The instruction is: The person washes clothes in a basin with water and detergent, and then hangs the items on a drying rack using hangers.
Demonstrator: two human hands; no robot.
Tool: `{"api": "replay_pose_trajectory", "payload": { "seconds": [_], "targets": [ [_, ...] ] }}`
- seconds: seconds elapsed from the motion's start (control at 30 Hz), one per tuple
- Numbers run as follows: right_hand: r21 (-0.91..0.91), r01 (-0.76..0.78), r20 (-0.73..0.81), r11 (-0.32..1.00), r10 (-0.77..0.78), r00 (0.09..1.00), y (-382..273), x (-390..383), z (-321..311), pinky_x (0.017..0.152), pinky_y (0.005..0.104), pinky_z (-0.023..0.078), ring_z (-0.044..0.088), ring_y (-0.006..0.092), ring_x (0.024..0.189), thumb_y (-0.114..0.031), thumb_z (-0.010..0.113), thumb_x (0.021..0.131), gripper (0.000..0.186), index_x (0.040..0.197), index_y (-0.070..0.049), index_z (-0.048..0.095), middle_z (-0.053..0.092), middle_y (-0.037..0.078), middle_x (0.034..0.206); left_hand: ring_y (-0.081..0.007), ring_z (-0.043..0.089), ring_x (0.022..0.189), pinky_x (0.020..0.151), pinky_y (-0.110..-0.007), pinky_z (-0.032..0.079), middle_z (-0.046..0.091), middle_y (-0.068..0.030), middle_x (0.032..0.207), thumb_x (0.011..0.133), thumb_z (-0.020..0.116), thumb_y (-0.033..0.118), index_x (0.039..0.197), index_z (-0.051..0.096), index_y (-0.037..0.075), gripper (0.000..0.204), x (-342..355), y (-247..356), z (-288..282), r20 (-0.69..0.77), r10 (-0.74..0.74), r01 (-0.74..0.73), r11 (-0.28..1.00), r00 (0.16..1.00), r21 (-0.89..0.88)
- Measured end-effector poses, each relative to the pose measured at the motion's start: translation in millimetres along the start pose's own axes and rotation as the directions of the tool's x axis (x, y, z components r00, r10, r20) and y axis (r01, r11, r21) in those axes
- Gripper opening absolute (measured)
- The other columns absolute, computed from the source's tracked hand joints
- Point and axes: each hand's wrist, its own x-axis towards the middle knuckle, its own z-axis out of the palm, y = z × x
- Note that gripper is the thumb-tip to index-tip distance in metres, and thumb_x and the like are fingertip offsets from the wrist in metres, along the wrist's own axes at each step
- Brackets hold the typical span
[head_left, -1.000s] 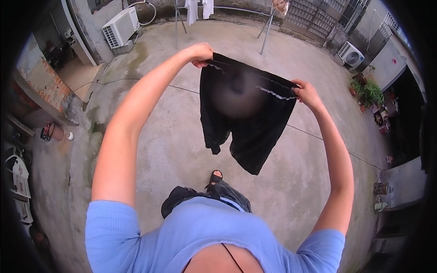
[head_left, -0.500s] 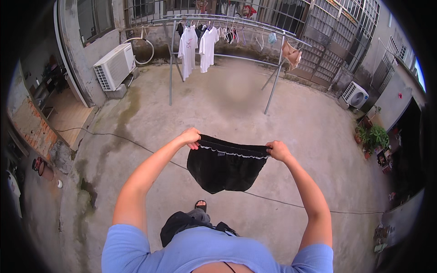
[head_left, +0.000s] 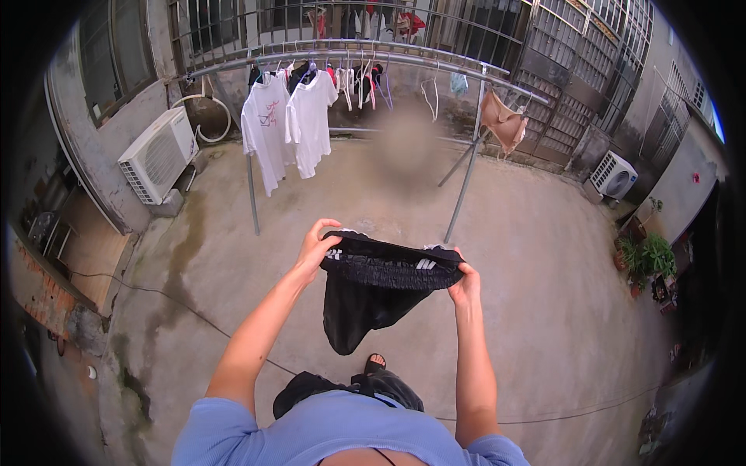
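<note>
A pair of black shorts (head_left: pixel 364 307) hangs between my two hands in front of my body, its gathered elastic waistband uppermost and the cloth drooping below. My left hand (head_left: pixel 315 250) is closed on the left end of the waistband, thumb on the near side. At the other end, my right hand (head_left: pixel 465 284) grips the band near its corner. White marks show on the black cloth beside each hand. The inside of the waist gapes partly open toward me, and some fingertips are hidden behind the fabric.
Ahead stands a metal drying rack (head_left: pixel 463 198) with white T-shirts (head_left: pixel 311 124), hangers (head_left: pixel 430 99) and a tan garment (head_left: pixel 503 124). Air conditioner units (head_left: pixel 161 155) sit at both sides. Potted plants (head_left: pixel 657 253) line the right; a thin cable (head_left: pixel 194 311) crosses the concrete floor.
The rack appears larger and nearer. My hands have come closer together, and the shorts have tipped, with the waistband now folding toward me instead of stretched flat.
</note>
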Motion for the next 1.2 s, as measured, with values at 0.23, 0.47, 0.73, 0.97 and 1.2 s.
{"api": "replay_pose_trajectory", "payload": {
  "seconds": [0.23,0.47,0.73,0.97,1.2],
  "targets": [
    [-0.837,-0.245,0.044,0.489,0.507,0.861,-48,193,55,0.075,0.0247,0.048,0.057,0.0144,0.087,-0.005,0.040,0.075,0.041,0.114,0.002,0.048,0.058,0.008,0.102,-0.0158,0.055,0.090,0.082,-0.027,0.041,0.059,-0.0066,0.095,0.072,0.054,0.007,0.095,0.062,0.007,0.025,158,32,-12,0.107,0.094,-0.121,0.954,0.990,0.273],
    [-0.964,-0.134,0.032,0.231,0.598,0.801,-96,354,76,0.084,0.0298,0.040,0.050,0.0146,0.097,-0.025,0.048,0.082,0.035,0.112,-0.008,0.052,0.057,0.007,0.098,-0.0288,0.054,0.072,0.064,-0.036,0.044,0.053,-0.0134,0.080,0.070,0.061,0.015,0.094,0.063,0.009,0.024,300,75,53,0.289,0.382,-0.472,0.588,0.878,0.657],
    [-0.978,0.148,0.125,0.145,-0.151,0.981,-170,555,123,0.102,0.0402,0.020,0.026,0.0306,0.125,-0.059,0.057,0.070,0.093,0.136,-0.005,0.019,0.027,0.023,0.133,-0.0293,0.053,0.059,0.053,-0.037,0.044,0.051,-0.0103,0.072,0.062,0.065,0.014,0.089,0.065,0.012,0.027,396,78,118,0.362,0.366,-0.502,0.435,0.857,0.748],
    [-0.659,-0.042,0.133,0.751,0.171,0.976,-148,706,91,0.071,0.0301,0.045,0.051,0.0164,0.079,-0.044,0.055,0.079,0.073,0.132,-0.004,0.024,0.049,0.009,0.098,-0.0340,0.056,0.061,0.060,-0.041,0.047,0.054,-0.0153,0.081,0.061,0.057,0.016,0.087,0.063,0.007,0.028,453,88,142,0.172,0.265,-0.275,0.427,0.949,0.862],
    [-0.660,-0.284,0.352,0.695,0.621,0.700,-191,550,83,0.048,0.0196,0.028,0.032,0.0074,0.055,-0.033,0.045,0.085,0.057,0.129,0.000,0.032,0.047,0.002,0.080,-0.0328,0.055,0.068,0.066,-0.040,0.044,0.055,-0.0158,0.079,0.064,0.054,0.019,0.084,0.063,0.004,0.027,480,125,115,-0.206,0.240,0.137,0.274,0.949,0.952]
  ]
}}
